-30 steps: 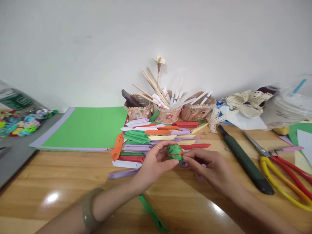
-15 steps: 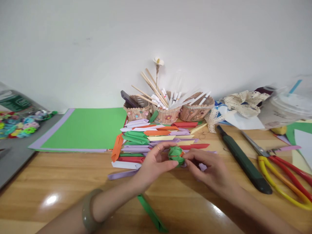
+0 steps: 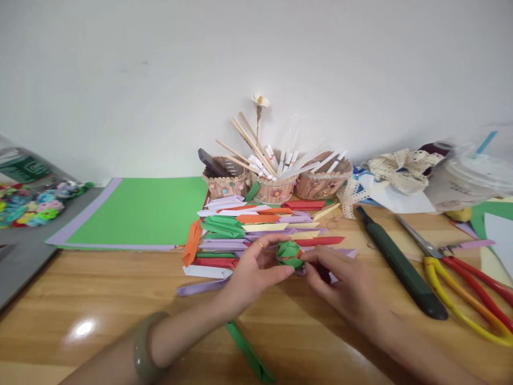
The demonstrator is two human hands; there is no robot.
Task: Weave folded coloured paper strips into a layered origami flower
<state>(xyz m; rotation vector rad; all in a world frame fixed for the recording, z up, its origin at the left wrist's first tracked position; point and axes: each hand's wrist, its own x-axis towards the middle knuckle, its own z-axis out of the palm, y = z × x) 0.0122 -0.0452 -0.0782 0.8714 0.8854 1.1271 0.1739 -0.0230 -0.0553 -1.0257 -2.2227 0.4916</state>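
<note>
Between my two hands is a small green folded-paper ball (image 3: 289, 253) with a bit of orange showing at its right side. My left hand (image 3: 254, 270) grips it from the left, thumb below and fingers behind. The fingertips of my right hand (image 3: 340, 272) are pinched together at the ball's right edge, by the orange bit; whether they hold that piece is hard to make out. Behind and left of the hands lie several folded paper strips (image 3: 266, 227) in green, orange, red, purple, white and yellow. One green folded strip (image 3: 249, 350) lies alone, nearer to me.
Green and purple paper sheets (image 3: 140, 214) lie at left. Three decorated baskets (image 3: 276, 191) with pens and sticks stand by the wall. To the right are a dark green cutter-like tool (image 3: 403, 267), scissors (image 3: 468, 278), lace ribbon (image 3: 401, 168) and a lidded cup (image 3: 476, 171).
The paper ball has turned slightly in my left hand. My right fingers have shifted a little at its right edge. Everything else on the table stays put.
</note>
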